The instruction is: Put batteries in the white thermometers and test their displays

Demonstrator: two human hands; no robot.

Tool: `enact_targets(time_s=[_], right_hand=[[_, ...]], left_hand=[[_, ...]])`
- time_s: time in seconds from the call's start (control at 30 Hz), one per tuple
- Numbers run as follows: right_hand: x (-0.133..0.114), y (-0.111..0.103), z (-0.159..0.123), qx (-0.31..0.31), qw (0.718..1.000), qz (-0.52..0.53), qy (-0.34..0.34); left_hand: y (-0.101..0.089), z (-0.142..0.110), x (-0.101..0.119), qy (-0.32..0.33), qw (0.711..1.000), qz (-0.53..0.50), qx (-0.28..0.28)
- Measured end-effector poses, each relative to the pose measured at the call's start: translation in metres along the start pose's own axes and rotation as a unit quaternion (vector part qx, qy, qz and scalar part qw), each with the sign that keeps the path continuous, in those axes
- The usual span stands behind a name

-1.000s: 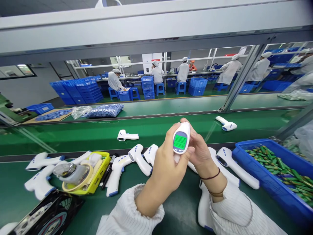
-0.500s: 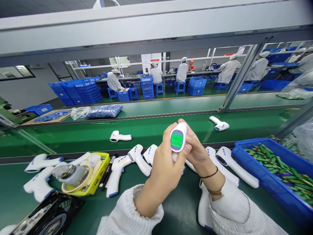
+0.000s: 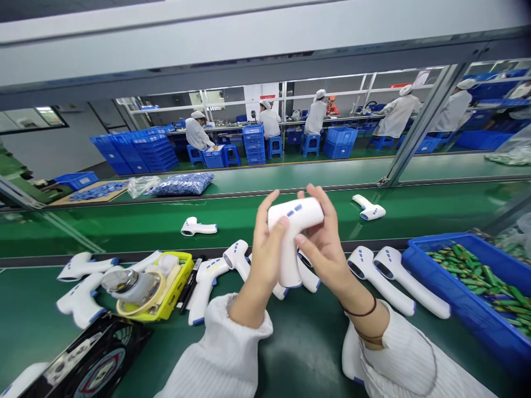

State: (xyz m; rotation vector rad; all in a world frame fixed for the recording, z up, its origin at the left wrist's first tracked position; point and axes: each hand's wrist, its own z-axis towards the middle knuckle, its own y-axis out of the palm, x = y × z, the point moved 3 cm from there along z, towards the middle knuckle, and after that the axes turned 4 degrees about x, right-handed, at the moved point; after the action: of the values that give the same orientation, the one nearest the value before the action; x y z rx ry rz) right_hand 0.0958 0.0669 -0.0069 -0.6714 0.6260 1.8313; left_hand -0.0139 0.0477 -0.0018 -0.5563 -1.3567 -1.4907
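White infrared thermometer [image 3: 295,215], clasped in the air between left hand [image 3: 265,254] and right hand [image 3: 326,249], fingers closed round it, above green bench mat [image 3: 305,354]. Head lies crosswise, handle points down; green screen, earlier facing the camera, now turned from view.

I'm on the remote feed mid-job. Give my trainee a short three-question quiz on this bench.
1. True or false: the thermometer held by the left hand and right hand shows its green screen to the camera.
2. Multiple choice: what does the blue crate hold? A: green batteries; B: white thermometers; C: yellow tape rolls.
3. Fill in the blank: the yellow tray lies on the person's ____ side.

Key: 1 false; 2 A; 3 left.
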Motion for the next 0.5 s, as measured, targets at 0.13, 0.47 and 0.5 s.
enact_targets(time_s=[0.13,0.47,0.5], right_hand=[[-0.007,0.017,-0.008,-0.161,0.981,-0.070,-0.086],[-0.003,0.032,-0.025,-0.119,0.989,-0.026,-0.080],[0.000,0.037,-0.028,-0.092,0.995,0.012,-0.044]], left_hand=[[-0.013,0.017,-0.003,-0.224,0.919,-0.294,0.137],[-0.014,0.015,0.003,-0.304,0.858,-0.360,0.204],[-0.017,0.015,0.001,-0.276,0.874,-0.342,0.209]])
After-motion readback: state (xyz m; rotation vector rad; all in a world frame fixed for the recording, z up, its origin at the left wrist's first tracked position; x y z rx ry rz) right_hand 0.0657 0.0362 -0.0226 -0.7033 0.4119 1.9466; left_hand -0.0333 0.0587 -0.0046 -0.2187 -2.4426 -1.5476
